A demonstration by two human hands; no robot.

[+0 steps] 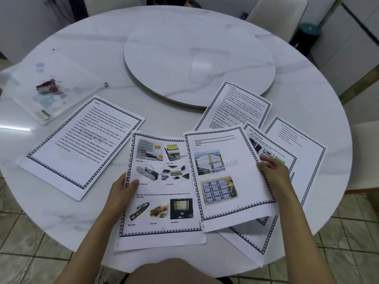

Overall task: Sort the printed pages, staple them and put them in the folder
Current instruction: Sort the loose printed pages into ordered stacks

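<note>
- A person's left hand (pixel 125 188) pinches the left edge of a printed page of storage-device photos (pixel 162 189), thumb on top, fingers hidden beneath.
- The right hand (pixel 272 171) grips the right edge of a second picture page (pixel 227 179), its near end lifted and overlapping the first.
- More bordered pages (pixel 235 107) fan out under and behind it, at right.
- A separate text stack (pixel 82 146) lies flat at left on the round marble bench (pixel 170 117).
- The clear folder (pixel 47 87) rests at far left, beside the turntable (pixel 199 64).
</note>
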